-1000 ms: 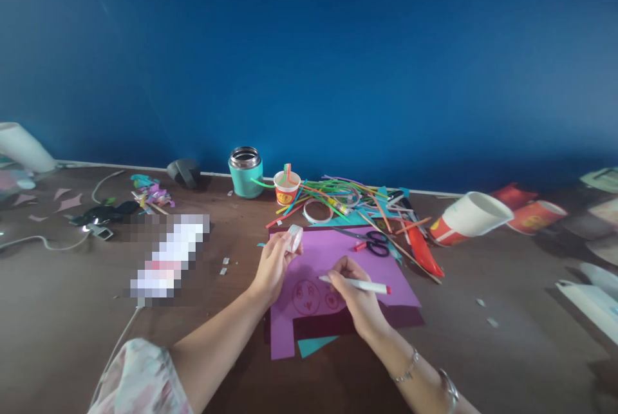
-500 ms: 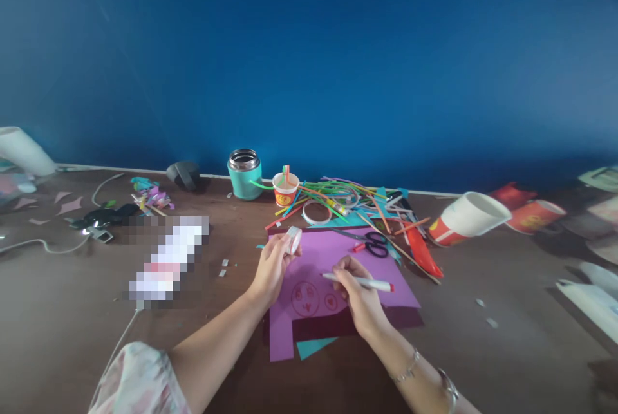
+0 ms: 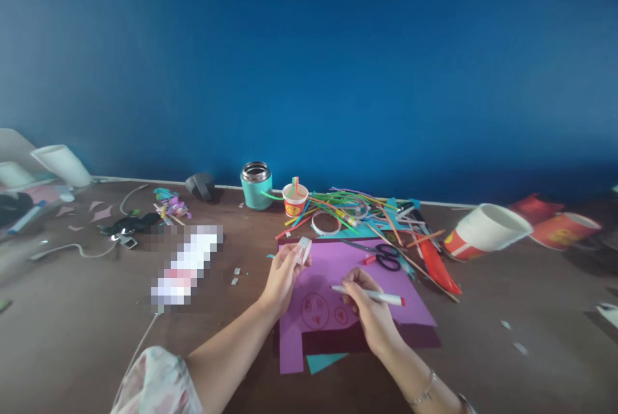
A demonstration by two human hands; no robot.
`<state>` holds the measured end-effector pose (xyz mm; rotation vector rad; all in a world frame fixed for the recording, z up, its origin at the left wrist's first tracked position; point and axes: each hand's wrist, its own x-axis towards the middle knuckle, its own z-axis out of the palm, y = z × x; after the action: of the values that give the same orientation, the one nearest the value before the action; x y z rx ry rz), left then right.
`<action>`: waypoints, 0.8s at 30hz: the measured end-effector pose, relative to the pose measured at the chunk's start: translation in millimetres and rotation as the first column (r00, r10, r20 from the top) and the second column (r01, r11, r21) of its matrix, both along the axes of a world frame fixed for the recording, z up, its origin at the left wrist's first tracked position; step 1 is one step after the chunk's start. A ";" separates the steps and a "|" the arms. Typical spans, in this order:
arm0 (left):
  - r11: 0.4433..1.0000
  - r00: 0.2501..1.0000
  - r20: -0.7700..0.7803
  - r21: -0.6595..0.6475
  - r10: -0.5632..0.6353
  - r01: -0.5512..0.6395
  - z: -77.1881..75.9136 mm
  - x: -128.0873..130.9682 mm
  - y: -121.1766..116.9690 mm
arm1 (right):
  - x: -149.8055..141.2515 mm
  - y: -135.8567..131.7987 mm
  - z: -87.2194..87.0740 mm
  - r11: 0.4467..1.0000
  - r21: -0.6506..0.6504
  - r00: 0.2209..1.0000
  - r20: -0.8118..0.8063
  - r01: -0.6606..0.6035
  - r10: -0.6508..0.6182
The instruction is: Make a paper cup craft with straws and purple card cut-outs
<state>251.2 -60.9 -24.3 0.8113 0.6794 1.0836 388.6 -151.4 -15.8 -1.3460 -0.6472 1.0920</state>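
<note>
My left hand [image 3: 284,272] is closed on a small white roll, seemingly a roll of tape [image 3: 303,250], above the left part of a purple sheet of paper [image 3: 333,266]. My right hand [image 3: 369,304] grips a white marker [image 3: 381,297] with a red end, its tip pointing left over the sheet. Between the hands, the paper bears a red drawn face in a circle and a heart in a smaller circle. Black-handled scissors [image 3: 387,257] and a red marker cap [image 3: 369,260] lie on its far side. A blue paper piece [image 3: 324,362] lies at the near edge.
Behind the sheet lie several coloured pipe cleaners [image 3: 357,205], a paper cup [image 3: 295,201] and a turquoise flask [image 3: 256,188]. Paper cups [image 3: 487,230] lie at right, near a red strip [image 3: 438,267]. At left are a blurred-out phone [image 3: 188,266], cables and scraps [image 3: 171,203].
The whole view has shifted, so the table's things appear lower and farther right. The roll in my left hand is turned a little differently. My right hand still holds the marker.
</note>
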 end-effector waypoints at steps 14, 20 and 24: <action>0.996 0.998 -0.058 0.082 0.041 -0.036 -0.3 2.9 -0.7 | 6.6 -0.3 -7.1 0.990 -0.038 0.991 0.016 -0.133 0.133; 0.986 0.989 -0.120 0.157 0.082 -0.062 7.1 3.5 -4.2 | 5.6 -4.7 -1.2 0.983 -0.086 0.987 -0.034 -0.160 0.158; 0.978 0.990 -0.120 0.201 0.078 -0.053 12.9 4.4 -6.1 | 10.7 -5.1 -7.8 0.983 -0.100 0.988 -0.037 -0.151 0.148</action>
<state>255.7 -67.0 -11.4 1.0416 0.7180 1.1792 399.3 -156.5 -23.6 -1.3834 -0.6876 1.2786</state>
